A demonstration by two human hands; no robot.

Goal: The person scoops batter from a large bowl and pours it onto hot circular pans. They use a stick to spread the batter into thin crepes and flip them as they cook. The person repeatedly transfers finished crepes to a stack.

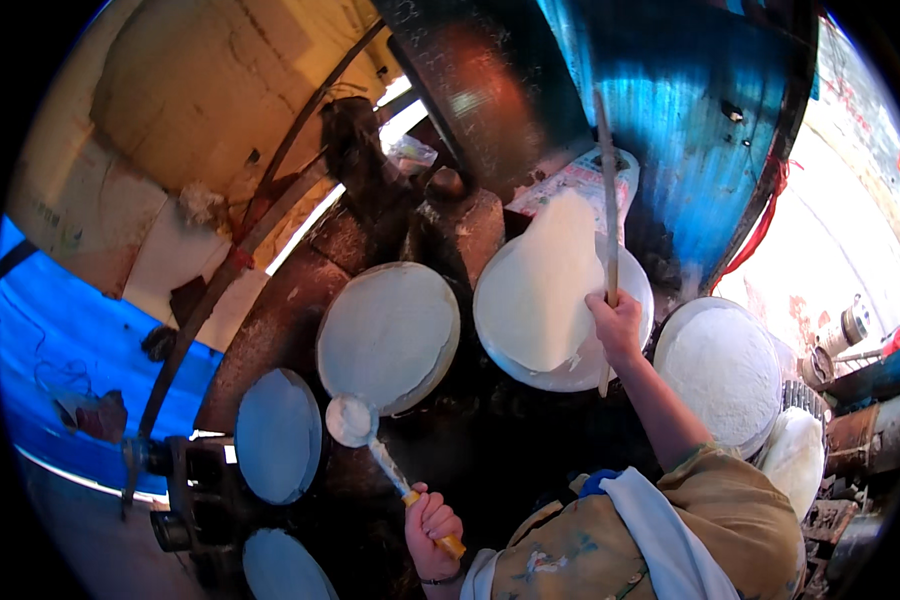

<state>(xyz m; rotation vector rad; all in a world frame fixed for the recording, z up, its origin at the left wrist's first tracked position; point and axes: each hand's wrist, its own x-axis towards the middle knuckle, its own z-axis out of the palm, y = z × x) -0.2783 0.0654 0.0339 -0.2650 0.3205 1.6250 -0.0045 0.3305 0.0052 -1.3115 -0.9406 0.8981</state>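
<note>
My left hand (433, 528) is closed round the yellow handle of a ladle (351, 421). Its round white-coated bowl is beside the near edge of a round griddle (442, 375) bearing a thin white layer. My right hand (618, 325) grips a long thin wooden stick (608, 190), held nearly upright over the central griddle (630, 290). A thin white pancake (550, 290) covers much of that griddle. It stretches past the far rim in a narrower tongue, beside the stick. I cannot tell whether stick and pancake touch.
Another white-covered griddle (718, 370) is at right, near a pale folded mass (795, 455). Two more white-topped discs, an upper one (277, 435) and a lower one (282, 568), are at left. Behind stand a brick-like block (460, 235), a printed sack (618, 180) and blue sheeting (690, 150).
</note>
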